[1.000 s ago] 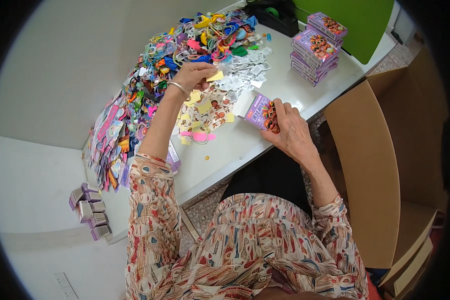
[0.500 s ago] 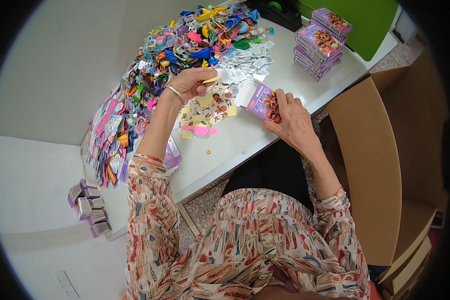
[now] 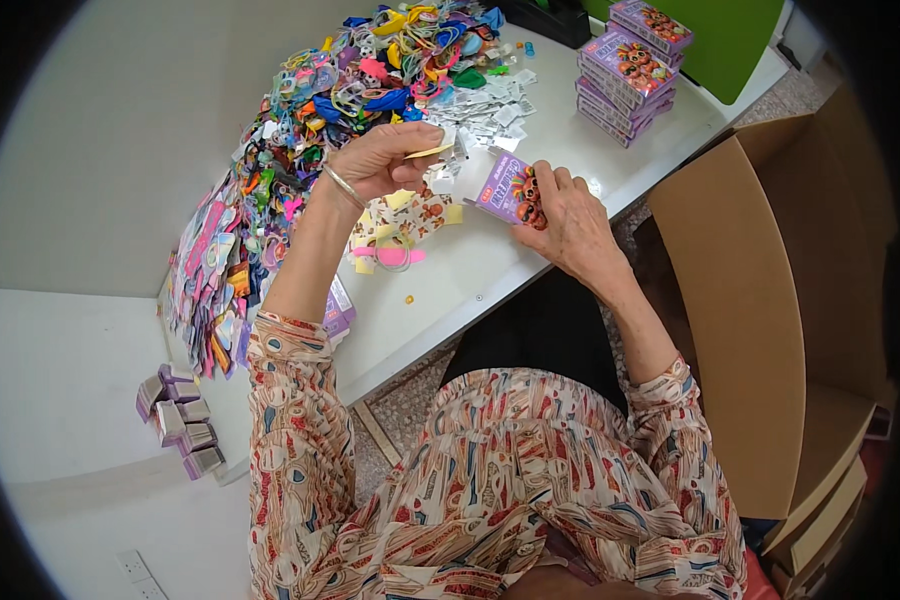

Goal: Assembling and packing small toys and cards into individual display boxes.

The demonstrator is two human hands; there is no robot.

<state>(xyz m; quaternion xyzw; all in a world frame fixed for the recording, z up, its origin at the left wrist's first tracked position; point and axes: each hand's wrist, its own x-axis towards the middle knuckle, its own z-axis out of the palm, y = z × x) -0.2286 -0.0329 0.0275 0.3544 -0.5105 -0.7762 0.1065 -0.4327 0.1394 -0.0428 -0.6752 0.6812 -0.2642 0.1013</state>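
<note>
Pinched between the thumb and fingers of my left hand (image 3: 382, 162) is a small white-and-yellow paper piece (image 3: 449, 141). I hold it over the table, just left of the open end of a small purple carton (image 3: 506, 188). My right hand (image 3: 572, 222) grips this carton from the right, its white end flap (image 3: 472, 176) turned toward my left hand. Whatever the carton contains is hidden. Below my left hand lie yellow-edged, cartoon-printed sheets (image 3: 425, 215) and a pink strip with a pale band (image 3: 390, 256).
Small colourful toys (image 3: 360, 80) are heaped at the back left, beside white sachets (image 3: 485, 110) and shiny packets (image 3: 205, 260). Purple cartons (image 3: 625, 85) stand stacked at the far right. A large cardboard box (image 3: 735, 320) stands right of the table (image 3: 450, 300).
The whole view has shifted slightly. My left hand, with the paper piece, and the carton in my right hand have come a little closer together. Both grips stay the same.
</note>
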